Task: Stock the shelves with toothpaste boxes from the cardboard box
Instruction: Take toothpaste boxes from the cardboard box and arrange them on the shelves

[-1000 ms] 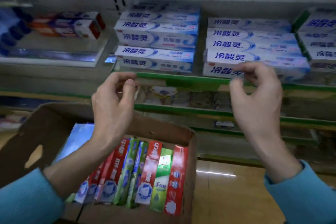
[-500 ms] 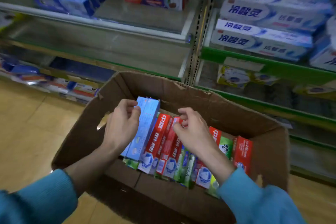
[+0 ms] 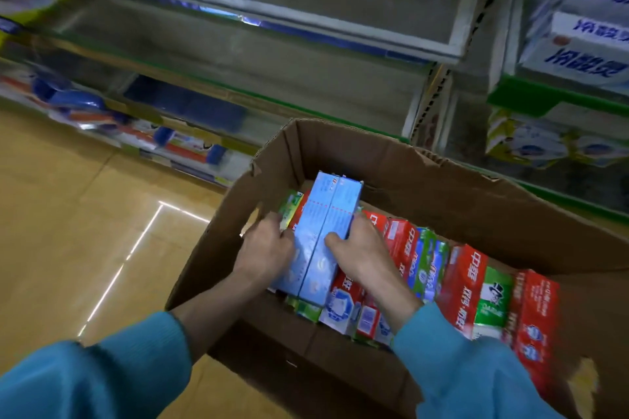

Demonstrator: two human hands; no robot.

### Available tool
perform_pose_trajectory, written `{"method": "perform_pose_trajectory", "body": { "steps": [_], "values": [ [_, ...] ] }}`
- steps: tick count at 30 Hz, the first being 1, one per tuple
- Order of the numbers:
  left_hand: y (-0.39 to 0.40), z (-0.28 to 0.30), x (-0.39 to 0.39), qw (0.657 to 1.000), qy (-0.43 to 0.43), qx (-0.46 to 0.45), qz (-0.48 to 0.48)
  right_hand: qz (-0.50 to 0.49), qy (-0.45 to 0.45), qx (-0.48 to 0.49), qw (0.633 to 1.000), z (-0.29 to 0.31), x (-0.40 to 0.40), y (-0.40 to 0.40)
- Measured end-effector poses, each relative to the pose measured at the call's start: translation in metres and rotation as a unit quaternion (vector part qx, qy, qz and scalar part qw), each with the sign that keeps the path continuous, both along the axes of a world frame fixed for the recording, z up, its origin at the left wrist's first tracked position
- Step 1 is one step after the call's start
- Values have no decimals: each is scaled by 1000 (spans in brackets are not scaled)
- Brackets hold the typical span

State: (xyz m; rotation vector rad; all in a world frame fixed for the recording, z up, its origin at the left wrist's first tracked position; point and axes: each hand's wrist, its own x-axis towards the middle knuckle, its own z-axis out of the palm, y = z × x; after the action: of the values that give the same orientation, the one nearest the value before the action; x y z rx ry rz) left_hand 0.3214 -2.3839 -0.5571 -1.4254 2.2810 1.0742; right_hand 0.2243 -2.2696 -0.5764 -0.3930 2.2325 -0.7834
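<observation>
Both hands work inside the cardboard box [image 3: 442,187], which stands on the floor in front of the shelves [image 3: 340,34]. The left hand [image 3: 265,250] and right hand [image 3: 360,248] clamp a pair of light blue toothpaste boxes [image 3: 320,238] from opposite sides; each grip is narrow, fingers curled against the long faces. Holding the pair side by side probably lets both be lifted as one unit. The pair lies raised on top of the red and green boxes [image 3: 469,286], which stand packed on edge in a row, so each can likely be pulled out singly.
</observation>
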Motion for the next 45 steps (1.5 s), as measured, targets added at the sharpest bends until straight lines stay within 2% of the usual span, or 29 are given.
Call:
{"method": "perform_pose_trajectory", "body": {
  "steps": [8, 16, 24, 39, 42, 45],
  "values": [
    [1, -21, -6, 997, 5, 71, -6, -11, -3, 11, 1000, -10, 8, -12],
    [-1, -23, -4, 993, 33, 103, 52, -56, -14, -7, 998, -10, 19, -13],
    [-1, -22, -2, 995, 15, 92, 42, -19, 11, 52, 998, -4, 28, -16],
    [1, -19, -6, 997, -3, 77, 28, -55, 8, 47, 997, 0, 24, -19],
    [3, -13, -6, 998, 14, 50, 33, -94, 3, -6, 996, 2, 16, -9],
    [7, -1, -4, 990, 119, -60, 53, -124, -32, -91, 988, 14, 7, 12]
  ]
}}
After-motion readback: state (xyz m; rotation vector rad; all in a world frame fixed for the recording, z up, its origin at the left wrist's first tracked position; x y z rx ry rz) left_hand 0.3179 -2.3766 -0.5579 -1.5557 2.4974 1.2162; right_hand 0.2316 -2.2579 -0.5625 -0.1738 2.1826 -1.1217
